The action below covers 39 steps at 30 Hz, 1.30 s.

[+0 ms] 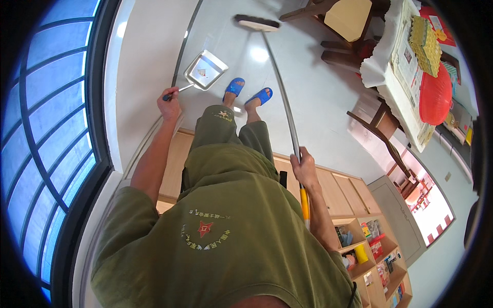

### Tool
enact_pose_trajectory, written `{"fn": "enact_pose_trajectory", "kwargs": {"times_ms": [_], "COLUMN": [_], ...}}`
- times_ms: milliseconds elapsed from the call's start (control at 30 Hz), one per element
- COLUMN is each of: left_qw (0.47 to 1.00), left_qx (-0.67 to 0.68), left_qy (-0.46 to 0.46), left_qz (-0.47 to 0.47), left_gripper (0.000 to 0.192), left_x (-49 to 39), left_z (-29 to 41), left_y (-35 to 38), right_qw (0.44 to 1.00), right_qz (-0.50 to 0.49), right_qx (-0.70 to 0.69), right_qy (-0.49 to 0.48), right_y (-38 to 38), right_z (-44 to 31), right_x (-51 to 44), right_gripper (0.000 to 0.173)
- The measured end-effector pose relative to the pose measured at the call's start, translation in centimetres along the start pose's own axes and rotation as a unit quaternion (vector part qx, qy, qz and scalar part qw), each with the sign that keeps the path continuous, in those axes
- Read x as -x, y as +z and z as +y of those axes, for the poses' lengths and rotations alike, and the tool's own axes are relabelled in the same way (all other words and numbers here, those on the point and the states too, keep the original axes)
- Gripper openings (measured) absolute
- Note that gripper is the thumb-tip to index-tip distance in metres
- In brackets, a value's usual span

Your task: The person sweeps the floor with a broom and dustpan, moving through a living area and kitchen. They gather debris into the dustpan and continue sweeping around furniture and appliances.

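Observation:
My left hand (169, 104) grips the dark-ended handle of a metal dustpan (210, 67). A small bit of debris (201, 72) shows in the pan, too small to name for certain. Around the long metal shaft of a broom (283, 86) my right hand (304, 168) is closed, just above a yellow section of the handle. The broom's head (257, 23), with dark bristles and a pale back, is at the far end on the glossy floor. Between pan and shaft are my feet in blue slippers (264, 96).
Wooden chairs (379, 119) stand at the right by a table (371, 73) bearing newspapers, a red plastic basket (435, 94) and yellow egg trays (425, 44). A barred window (57, 127) and white wall (148, 50) line the left. Wooden cabinets and shelves (358, 221) are at lower right.

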<state>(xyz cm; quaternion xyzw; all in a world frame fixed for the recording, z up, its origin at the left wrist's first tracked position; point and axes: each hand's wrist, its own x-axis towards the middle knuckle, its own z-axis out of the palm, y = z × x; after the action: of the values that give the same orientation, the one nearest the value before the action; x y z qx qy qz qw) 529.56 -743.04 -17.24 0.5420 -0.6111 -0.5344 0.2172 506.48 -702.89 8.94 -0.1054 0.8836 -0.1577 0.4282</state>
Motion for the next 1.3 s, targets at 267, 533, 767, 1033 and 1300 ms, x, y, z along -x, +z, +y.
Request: {"fn": "enact_pose_trajectory", "kwargs": {"times_ms": [267,533,767,1033,1300], "left_qw": [0.998,0.992,0.999,0.985,0.983], "left_qx": [-0.033,-0.08,-0.012,0.042,-0.003], "left_qy": [0.056,0.092,0.005,-0.074,-0.018], "left_qz": [-0.021,0.017,0.044,0.152,0.183], "left_gripper": [0.015,0.017,0.013,0.012,0.011], "left_x": [2.0,2.3,3.0,6.5,7.2], "left_z": [-1.3,0.0,-2.2,-5.4,-6.9], "left_y": [-0.2,1.8,-2.5,-6.0,-4.3], "right_qw": [0.99,0.933,0.942,0.968,0.949], "right_qz": [-0.122,-0.265,-0.269,-0.037,-0.244], "right_qx": [-0.044,-0.227,-0.149,0.218,0.161], "right_qy": [0.048,0.09,0.135,-0.118,-0.116], "right_y": [3.1,1.9,-4.2,2.4,5.0], "right_z": [2.1,1.0,-4.5,-5.8,-2.7], "right_x": [1.0,6.9,5.4,-8.4,-2.1], "right_gripper": [0.019,0.027,0.03,0.027,0.029]}}
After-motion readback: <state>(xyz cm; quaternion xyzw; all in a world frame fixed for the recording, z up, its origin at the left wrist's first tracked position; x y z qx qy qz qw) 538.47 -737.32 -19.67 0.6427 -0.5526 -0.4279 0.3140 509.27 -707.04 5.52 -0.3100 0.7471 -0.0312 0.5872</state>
